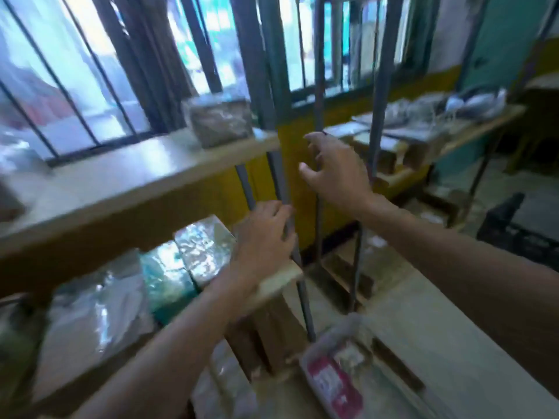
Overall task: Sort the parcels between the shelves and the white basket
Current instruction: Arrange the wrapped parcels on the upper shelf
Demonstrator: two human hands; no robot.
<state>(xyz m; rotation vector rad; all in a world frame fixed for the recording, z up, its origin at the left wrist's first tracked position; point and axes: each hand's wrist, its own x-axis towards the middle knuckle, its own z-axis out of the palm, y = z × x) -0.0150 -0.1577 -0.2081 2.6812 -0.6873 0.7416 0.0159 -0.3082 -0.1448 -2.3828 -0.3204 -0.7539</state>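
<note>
The view is blurred by motion. My left hand [263, 237] rests against the right end of the middle shelf [281, 276], its fingers touching a grey upright post [281, 182]; it holds no parcel. My right hand [335, 167] hovers in the air with fingers spread and nothing in it. Shiny wrapped parcels [199, 249] stand in a row on the middle shelf just left of my left hand. A brown wrapped parcel [219, 120] sits on the top shelf [145, 179]. The white basket [332, 373] is on the floor at the bottom, with a red-labelled parcel inside.
A second rack [472, 128] at the right carries several grey parcels. A dark crate [514, 228] stands on the floor at the far right. Barred windows fill the wall behind the shelves. More parcels [223, 382] lie on the lowest shelf.
</note>
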